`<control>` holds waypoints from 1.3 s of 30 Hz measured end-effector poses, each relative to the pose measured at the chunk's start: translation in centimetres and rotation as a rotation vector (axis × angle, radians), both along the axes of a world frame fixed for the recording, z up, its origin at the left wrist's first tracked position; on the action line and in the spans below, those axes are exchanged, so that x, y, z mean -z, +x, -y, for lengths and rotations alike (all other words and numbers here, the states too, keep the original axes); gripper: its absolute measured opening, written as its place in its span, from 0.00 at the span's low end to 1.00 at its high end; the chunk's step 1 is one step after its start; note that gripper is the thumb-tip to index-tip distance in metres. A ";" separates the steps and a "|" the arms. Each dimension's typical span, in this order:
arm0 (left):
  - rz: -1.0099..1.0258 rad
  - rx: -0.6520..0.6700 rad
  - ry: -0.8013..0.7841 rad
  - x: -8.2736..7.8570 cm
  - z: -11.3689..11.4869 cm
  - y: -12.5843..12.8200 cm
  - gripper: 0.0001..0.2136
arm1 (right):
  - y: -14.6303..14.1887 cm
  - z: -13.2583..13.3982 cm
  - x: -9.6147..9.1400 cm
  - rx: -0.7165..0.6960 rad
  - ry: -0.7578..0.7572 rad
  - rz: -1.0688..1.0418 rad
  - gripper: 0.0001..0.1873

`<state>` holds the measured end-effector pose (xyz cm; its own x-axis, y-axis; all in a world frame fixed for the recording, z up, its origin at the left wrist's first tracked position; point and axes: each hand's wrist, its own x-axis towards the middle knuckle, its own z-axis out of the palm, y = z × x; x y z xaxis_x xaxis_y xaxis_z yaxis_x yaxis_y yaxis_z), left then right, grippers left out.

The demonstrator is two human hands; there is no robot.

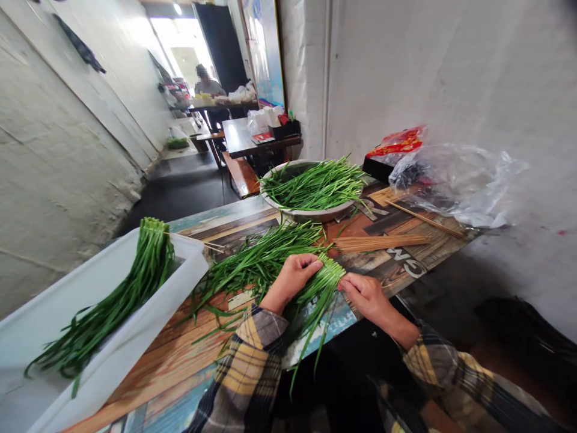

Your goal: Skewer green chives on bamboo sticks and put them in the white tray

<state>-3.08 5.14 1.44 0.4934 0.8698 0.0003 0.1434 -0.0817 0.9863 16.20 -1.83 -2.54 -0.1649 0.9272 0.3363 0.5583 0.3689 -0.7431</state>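
Note:
My left hand (294, 278) is closed over a small bundle of green chives (321, 285) at its cut ends, pressing it on the table (180, 355) edge. My right hand (366, 294) is pinched at the bundle's cut end from the right; whether a skewer is in its fingers I cannot make out. Behind the hands lies a loose pile of chives (256, 260). A pile of bamboo skewers (378, 242) lies just beyond my right hand.
A white plastic tray (103, 282) at the left holds a skewered row of chives (117, 304). A metal bowl (311, 211) of chives stands at the back, with a clear plastic bag (455, 177) at the right. A person sits far off at another table.

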 end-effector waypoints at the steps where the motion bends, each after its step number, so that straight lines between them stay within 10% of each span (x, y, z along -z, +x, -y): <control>1: -0.004 0.011 -0.009 0.1 0.0 0.0 0.17 | 0.0 0.0 0.1 0.002 0.011 0.009 0.16; 39: -0.083 0.006 0.136 -0.2 -0.3 -0.1 0.13 | 2.1 -1.6 -2.1 -0.021 -0.129 -0.106 0.16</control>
